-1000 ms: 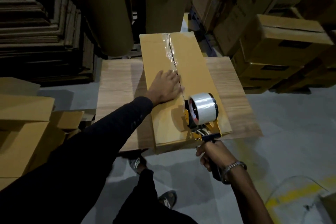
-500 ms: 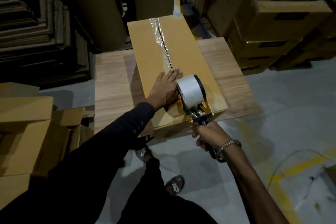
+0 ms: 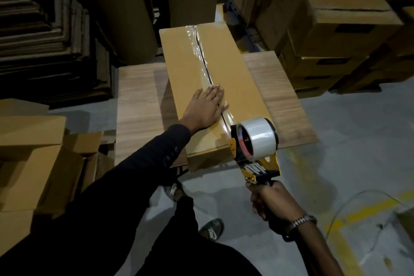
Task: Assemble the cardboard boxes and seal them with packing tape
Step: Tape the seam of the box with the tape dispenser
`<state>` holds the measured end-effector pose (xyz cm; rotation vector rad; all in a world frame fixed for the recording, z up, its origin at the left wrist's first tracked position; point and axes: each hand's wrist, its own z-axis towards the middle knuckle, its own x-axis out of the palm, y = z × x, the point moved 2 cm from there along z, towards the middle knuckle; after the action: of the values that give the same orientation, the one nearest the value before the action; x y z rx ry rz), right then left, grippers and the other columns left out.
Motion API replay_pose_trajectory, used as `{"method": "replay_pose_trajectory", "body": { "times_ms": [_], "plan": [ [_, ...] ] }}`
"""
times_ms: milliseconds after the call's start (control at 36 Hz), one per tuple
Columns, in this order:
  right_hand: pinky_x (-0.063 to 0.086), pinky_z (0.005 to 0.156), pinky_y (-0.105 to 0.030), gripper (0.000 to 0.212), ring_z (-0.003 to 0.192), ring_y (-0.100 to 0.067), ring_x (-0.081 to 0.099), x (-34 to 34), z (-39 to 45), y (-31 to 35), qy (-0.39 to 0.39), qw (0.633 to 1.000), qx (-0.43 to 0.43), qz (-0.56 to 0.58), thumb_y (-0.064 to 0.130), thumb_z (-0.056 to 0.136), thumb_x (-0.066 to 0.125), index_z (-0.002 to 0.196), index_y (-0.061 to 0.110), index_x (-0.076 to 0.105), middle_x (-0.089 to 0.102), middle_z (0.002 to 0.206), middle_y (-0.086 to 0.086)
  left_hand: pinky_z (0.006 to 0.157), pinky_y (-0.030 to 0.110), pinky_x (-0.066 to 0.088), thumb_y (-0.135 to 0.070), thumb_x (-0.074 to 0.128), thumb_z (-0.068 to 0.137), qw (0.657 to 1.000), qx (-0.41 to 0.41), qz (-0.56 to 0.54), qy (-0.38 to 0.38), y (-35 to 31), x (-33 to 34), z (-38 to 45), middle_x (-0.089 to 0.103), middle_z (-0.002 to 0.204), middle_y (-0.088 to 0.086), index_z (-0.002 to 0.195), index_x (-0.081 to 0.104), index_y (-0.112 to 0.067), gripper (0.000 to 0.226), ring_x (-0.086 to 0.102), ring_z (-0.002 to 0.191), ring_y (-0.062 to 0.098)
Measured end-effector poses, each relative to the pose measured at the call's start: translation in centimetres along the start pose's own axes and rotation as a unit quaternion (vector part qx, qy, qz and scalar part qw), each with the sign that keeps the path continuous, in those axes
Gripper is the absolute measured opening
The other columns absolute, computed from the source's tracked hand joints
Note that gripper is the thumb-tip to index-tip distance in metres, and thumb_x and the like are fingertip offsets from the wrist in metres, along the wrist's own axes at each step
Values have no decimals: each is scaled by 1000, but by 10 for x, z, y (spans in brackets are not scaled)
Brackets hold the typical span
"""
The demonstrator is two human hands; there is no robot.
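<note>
A long brown cardboard box (image 3: pixel 233 78) lies on a wooden table (image 3: pixel 139 105), its top flaps closed. Clear tape (image 3: pixel 202 60) runs along the centre seam from the far end towards me. My left hand (image 3: pixel 207 107) presses flat on the box top, fingers straight beside the seam. My right hand (image 3: pixel 272 201) grips the handle of a yellow tape dispenser (image 3: pixel 255 143) with a clear roll, held at the box's near right corner. The tape stretches from the roll up to the seam.
Flat and folded cardboard pieces (image 3: pixel 29 159) lie at the left. Stacked boxes (image 3: pixel 336 36) stand at the back right. Big brown paper rolls (image 3: pixel 125 11) stand behind the table. Grey floor with yellow lines (image 3: pixel 349 215) is at the right. My feet are under the table edge.
The dispenser has moved towards me, from beside my left hand to the box's near edge, drawing tape along the seam. My left hand stays pressed on the box top.
</note>
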<state>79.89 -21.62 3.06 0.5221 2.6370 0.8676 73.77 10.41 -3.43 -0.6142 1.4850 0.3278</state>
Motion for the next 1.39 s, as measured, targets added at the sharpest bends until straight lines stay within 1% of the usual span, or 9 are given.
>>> {"method": "replay_pose_trajectory", "body": {
  "times_ms": [83, 278, 472, 833, 1000, 1111, 1250, 1333, 1389],
  "plan": [
    [29, 43, -28, 31, 41, -24, 48, 3, -2, -2, -4, 1000, 0, 1, 18, 96, 70, 73, 0, 58, 54, 53, -12, 129, 52, 15, -58, 15, 110, 1000, -3, -6, -11, -1, 0, -2, 16, 175, 6, 167, 19, -14, 72, 16, 161, 22],
    [35, 48, -29, 32, 48, -23, 50, 8, -4, -9, -22, 999, 2, -42, 23, 94, 70, 70, 3, 64, 61, 56, -15, 127, 49, 21, -60, 29, 108, 997, -7, -50, -53, -2, -5, -7, 34, 169, 6, 159, 40, -14, 70, 31, 155, 20],
    [34, 46, -29, 26, 42, -20, 50, 10, -10, -12, -32, 999, -3, -15, 19, 95, 70, 77, 2, 62, 60, 58, -12, 126, 48, 24, -62, 26, 108, 999, -4, -12, -38, -5, -1, -3, 36, 168, 3, 159, 41, -20, 68, 32, 155, 20],
    [35, 50, -30, 34, 44, -21, 49, 14, -24, -14, -37, 999, -18, -23, 27, 95, 70, 71, 3, 66, 65, 57, -18, 125, 50, 28, -62, 25, 108, 999, -5, 6, -53, -4, -1, -4, 39, 166, 5, 158, 42, -21, 67, 35, 153, 22],
    [34, 50, -30, 32, 49, -23, 50, 18, -11, -20, -20, 1000, 7, -8, 21, 94, 69, 67, 7, 61, 59, 55, -12, 124, 51, 28, -61, 29, 107, 997, -7, -42, -68, -5, -5, -5, 42, 164, 5, 155, 48, -20, 65, 39, 150, 21],
    [31, 46, -27, 29, 42, -20, 46, 23, -10, -25, -27, 999, 11, 16, 15, 93, 66, 66, 9, 58, 56, 55, -11, 123, 58, 27, -56, 39, 106, 992, -17, -99, -73, -11, -10, -13, 46, 161, 7, 150, 55, -20, 59, 42, 148, 21],
    [31, 46, -28, 28, 40, -21, 44, 26, -2, -35, -43, 998, 18, 32, 14, 91, 67, 66, 7, 59, 56, 55, -13, 126, 61, 4, -56, 42, 105, 984, 91, -147, 32, -26, -8, -57, 23, 173, 4, 158, 44, -33, 58, 21, 159, 20],
    [30, 45, -27, 27, 39, -20, 42, 34, 0, -42, -44, 997, 17, 58, 13, 90, 69, 66, 9, 58, 55, 56, -13, 127, 60, -10, -76, 37, 96, 977, 157, -114, 92, -23, -1, -79, -3, 176, 1, 162, 27, -48, 72, -3, 163, 22],
    [31, 44, -26, 29, 36, -20, 41, 38, 1, -45, -51, 996, 14, 65, 14, 90, 70, 64, 8, 57, 56, 54, -13, 124, 60, -19, -80, 44, 88, 970, 186, -74, 139, -20, -1, -79, -16, 174, 3, 164, 11, -50, 87, -14, 161, 24]
  ]
}}
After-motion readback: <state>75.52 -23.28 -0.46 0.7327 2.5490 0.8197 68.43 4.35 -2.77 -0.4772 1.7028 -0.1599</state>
